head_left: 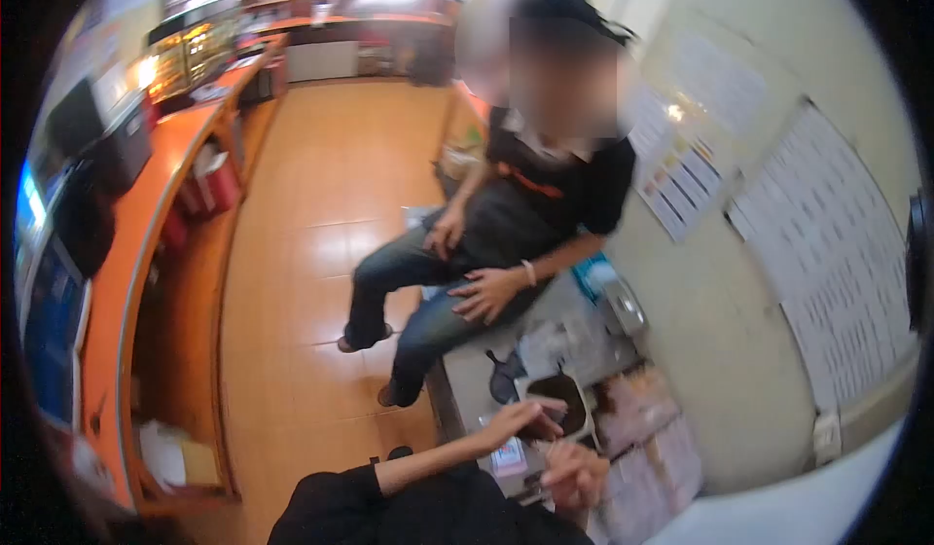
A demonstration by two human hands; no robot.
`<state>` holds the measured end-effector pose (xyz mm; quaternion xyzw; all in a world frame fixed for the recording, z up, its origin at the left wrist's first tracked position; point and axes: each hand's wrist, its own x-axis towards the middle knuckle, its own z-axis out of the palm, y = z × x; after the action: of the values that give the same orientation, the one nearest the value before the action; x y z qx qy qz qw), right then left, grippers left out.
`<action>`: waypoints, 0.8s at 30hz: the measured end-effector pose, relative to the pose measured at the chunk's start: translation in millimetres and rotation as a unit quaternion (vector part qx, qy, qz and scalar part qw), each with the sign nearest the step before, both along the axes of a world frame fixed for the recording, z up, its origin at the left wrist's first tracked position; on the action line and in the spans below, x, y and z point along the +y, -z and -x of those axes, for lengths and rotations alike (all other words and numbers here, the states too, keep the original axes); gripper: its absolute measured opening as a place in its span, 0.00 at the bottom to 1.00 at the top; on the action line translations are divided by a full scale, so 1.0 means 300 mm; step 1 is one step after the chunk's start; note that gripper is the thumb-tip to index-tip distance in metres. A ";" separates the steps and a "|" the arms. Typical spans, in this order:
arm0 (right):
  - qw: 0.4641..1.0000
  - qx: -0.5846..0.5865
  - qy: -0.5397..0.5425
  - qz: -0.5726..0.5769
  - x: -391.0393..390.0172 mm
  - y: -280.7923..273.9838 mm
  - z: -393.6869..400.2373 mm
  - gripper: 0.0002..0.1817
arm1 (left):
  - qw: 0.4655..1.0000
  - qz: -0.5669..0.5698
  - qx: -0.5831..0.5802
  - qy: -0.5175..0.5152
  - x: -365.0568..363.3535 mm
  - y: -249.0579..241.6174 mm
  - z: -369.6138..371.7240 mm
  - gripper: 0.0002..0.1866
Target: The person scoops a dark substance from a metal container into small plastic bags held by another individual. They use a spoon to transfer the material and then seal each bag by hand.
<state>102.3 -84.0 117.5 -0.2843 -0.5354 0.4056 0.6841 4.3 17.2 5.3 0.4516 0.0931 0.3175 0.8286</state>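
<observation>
My left hand reaches in from the lower middle, its fingers stretched out over the near side of a pale square container with a dark inside. Just below and to the right, my right hand is raised with its fingers bent; motion blur smears them, and I cannot make out anything in them. Both hands are close together above the grey counter. Beneath my left wrist lies a small pink and white card or packet. A black object lies beside the container's far left corner.
A person in a dark top and jeans sits on the counter's far end. Pinkish plastic-wrapped packs lie at right along the wall, near a metal box. An orange counter runs along the left, across the tiled floor.
</observation>
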 end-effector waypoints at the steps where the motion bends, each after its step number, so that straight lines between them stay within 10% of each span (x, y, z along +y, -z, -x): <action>1: 0.996 0.004 0.073 0.046 -0.012 0.032 -0.027 0.18 | 1.000 0.008 0.008 0.000 0.004 0.015 0.001 0.31; 7: 0.857 -0.136 0.384 0.316 -0.104 0.153 -0.255 0.13 | 0.997 0.025 0.050 -0.058 0.018 -0.045 0.041 0.29; 15: 0.592 -0.502 0.393 0.493 -0.331 0.405 -0.307 0.21 | 0.996 0.039 0.072 -0.036 -0.009 -0.011 -0.006 0.27; 24: 0.535 -0.531 0.416 0.509 -0.294 0.473 -0.212 0.32 | 0.994 0.054 0.098 0.000 -0.042 0.011 -0.033 0.28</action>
<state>165.8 -172.3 -24.5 -0.9382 -0.3250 0.0541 0.1057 14.1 4.4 2.0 0.4349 0.1910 0.2663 0.8387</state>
